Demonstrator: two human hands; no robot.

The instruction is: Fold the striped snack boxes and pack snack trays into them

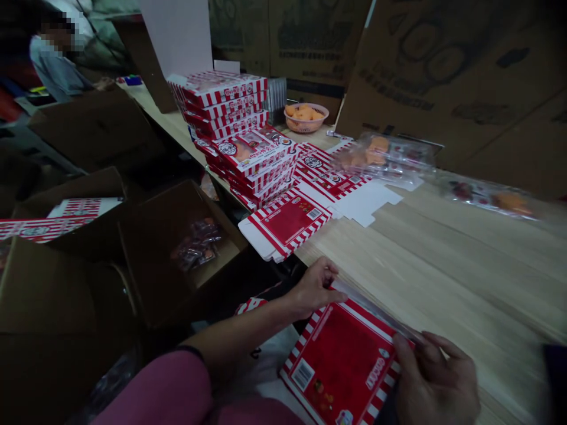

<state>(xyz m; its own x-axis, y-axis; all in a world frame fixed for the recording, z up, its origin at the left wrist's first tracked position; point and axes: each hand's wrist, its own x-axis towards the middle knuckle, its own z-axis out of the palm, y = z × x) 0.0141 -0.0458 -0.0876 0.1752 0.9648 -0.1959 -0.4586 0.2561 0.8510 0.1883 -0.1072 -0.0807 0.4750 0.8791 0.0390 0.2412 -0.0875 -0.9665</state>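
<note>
My left hand (314,287) pinches the far left corner of a red and white striped carton (343,360) that lies back side up at the near edge of the wooden table (465,271). My right hand (432,381) grips the carton's right end, fingers curled over its edge. A thin clear strip runs along the carton's far edge between both hands. A flat unfolded carton blank (287,223) lies just beyond, overhanging the table edge.
Stacks of filled striped boxes (239,127) stand at the back left of the table. A pink basket of orange items (306,117) sits behind them. Clear packets (385,154) lie at the back right. An open brown box (177,248) stands on the left. A person sits far left.
</note>
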